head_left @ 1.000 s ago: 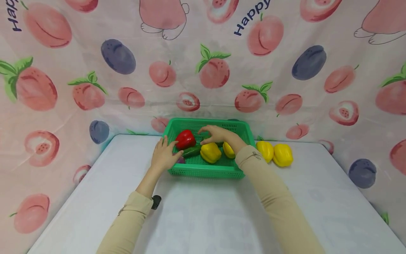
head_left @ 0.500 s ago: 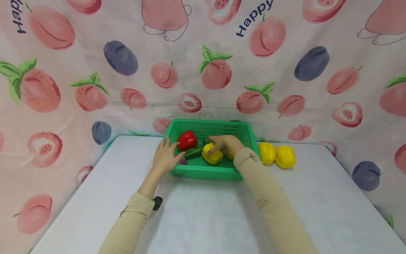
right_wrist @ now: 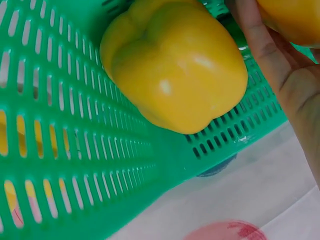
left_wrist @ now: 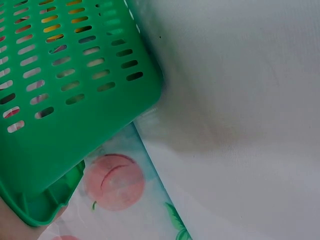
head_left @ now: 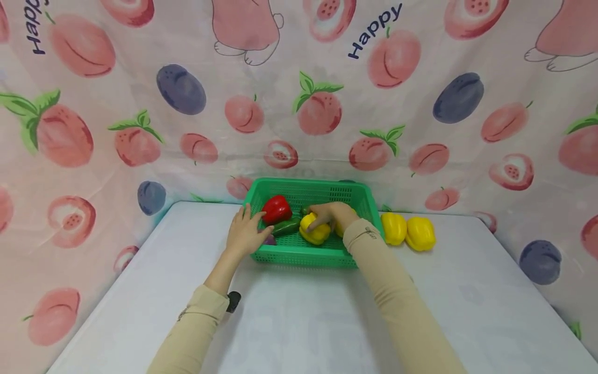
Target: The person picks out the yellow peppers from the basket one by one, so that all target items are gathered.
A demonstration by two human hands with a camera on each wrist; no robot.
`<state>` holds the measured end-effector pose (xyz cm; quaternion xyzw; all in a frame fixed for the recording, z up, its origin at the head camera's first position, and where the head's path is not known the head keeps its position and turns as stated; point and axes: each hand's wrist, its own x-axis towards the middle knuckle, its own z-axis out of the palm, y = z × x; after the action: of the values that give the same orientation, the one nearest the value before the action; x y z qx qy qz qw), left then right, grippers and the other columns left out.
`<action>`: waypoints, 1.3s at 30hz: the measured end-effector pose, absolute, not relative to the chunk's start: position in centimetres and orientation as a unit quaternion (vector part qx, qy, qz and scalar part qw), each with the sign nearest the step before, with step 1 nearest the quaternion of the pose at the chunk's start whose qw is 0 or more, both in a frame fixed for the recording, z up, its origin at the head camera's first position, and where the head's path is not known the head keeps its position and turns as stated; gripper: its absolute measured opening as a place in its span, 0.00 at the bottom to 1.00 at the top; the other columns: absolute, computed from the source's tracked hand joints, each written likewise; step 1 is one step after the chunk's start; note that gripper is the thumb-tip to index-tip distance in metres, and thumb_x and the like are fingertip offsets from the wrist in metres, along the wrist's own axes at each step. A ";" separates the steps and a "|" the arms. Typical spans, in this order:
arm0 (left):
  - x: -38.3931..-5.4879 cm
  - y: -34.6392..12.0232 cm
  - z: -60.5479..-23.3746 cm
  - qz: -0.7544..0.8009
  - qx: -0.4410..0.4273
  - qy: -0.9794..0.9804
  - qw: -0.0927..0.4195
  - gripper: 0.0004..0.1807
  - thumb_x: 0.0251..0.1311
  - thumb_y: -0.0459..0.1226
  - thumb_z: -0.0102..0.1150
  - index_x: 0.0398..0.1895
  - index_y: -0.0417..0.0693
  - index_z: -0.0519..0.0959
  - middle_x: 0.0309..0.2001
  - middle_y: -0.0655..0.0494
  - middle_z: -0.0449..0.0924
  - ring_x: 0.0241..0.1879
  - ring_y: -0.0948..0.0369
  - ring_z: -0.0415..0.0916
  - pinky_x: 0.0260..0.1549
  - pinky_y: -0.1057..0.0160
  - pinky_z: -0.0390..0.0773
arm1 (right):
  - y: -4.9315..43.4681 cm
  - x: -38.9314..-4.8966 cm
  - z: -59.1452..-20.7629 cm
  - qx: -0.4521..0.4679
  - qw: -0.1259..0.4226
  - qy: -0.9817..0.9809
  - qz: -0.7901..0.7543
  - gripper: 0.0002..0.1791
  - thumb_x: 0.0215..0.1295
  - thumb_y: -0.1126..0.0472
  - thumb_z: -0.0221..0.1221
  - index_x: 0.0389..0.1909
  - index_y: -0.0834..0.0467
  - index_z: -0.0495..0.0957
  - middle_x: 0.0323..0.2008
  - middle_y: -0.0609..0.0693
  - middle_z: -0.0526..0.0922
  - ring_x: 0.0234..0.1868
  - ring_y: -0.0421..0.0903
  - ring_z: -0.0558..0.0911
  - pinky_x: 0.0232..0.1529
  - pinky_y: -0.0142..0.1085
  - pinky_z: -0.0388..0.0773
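Plainly, a yellow pepper (head_left: 315, 236) lies within the right grip (head_left: 334, 214).

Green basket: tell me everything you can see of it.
The green basket is open-topped and rectangular, apparently plastic, with a plain rim and slotted walls. It stands upright on the white table before a patterned cloth, no damage visible. The left hand lies over its left rim. Inside, among other produce, are a red pepper and the yellow pepper that the right hand grips.

Beige sleeves (head_left: 396, 296) (visibly creased) bear small dark markings (head_left: 371, 233).
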<state>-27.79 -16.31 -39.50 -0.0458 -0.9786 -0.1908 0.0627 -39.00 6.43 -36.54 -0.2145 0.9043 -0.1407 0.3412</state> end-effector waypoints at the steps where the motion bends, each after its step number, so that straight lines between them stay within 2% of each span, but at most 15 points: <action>1: -27.8 -16.2 -39.5 -0.191 -0.046 -0.978 0.063 0.33 0.65 0.54 0.46 0.67 0.44 0.65 0.72 0.31 0.45 0.72 0.36 0.40 0.71 0.42 0.46 | 6.5 -39.0 -36.4 -0.219 0.340 0.904 -0.138 0.42 0.62 0.47 0.59 0.71 0.54 0.51 0.66 0.58 0.61 0.60 0.54 0.68 0.51 0.43 0.79; 5: -27.7 -16.1 -39.4 -0.194 -0.044 -0.978 0.058 0.33 0.65 0.54 0.45 0.67 0.44 0.64 0.72 0.31 0.44 0.72 0.36 0.39 0.71 0.43 0.45 | 6.7 -38.9 -35.7 -0.235 0.329 0.906 -0.126 0.40 0.62 0.48 0.58 0.70 0.55 0.53 0.64 0.58 0.63 0.58 0.53 0.69 0.48 0.42 0.80; 9: -27.6 -16.2 -39.2 -0.196 -0.041 -0.978 0.054 0.33 0.65 0.53 0.46 0.67 0.44 0.64 0.72 0.31 0.44 0.72 0.36 0.39 0.71 0.43 0.44 | 6.8 -38.5 -35.0 -0.246 0.316 0.908 -0.125 0.38 0.62 0.49 0.58 0.69 0.57 0.54 0.62 0.59 0.64 0.57 0.53 0.70 0.50 0.44 0.80; 16: -27.6 -16.3 -39.3 -0.190 -0.042 -0.979 0.058 0.33 0.66 0.54 0.45 0.67 0.44 0.64 0.72 0.31 0.44 0.72 0.36 0.40 0.71 0.42 0.46 | 7.1 -38.1 -34.1 -0.268 0.243 0.927 -0.100 0.38 0.61 0.48 0.59 0.66 0.59 0.57 0.58 0.59 0.70 0.50 0.52 0.74 0.48 0.41 0.79; 24: -27.9 -16.3 -39.4 -0.197 -0.042 -0.978 0.050 0.33 0.66 0.54 0.44 0.68 0.44 0.63 0.72 0.31 0.43 0.72 0.36 0.38 0.70 0.40 0.45 | 7.8 -37.6 -33.3 -0.253 0.213 0.937 -0.110 0.41 0.60 0.47 0.60 0.68 0.60 0.55 0.60 0.60 0.69 0.57 0.54 0.71 0.61 0.47 0.70; 39: -27.8 -16.2 -39.1 -0.196 -0.039 -0.979 0.045 0.33 0.66 0.53 0.44 0.69 0.44 0.62 0.73 0.32 0.42 0.73 0.37 0.37 0.71 0.41 0.44 | 8.9 -36.0 -32.9 -0.244 0.150 0.939 -0.190 0.38 0.60 0.48 0.60 0.64 0.65 0.58 0.54 0.62 0.73 0.49 0.55 0.75 0.54 0.45 0.74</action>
<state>-27.80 -16.20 -39.11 -0.0393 -0.9788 -0.1962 0.0447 -36.05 8.86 -32.88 -0.2436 0.9392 -0.1897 0.1505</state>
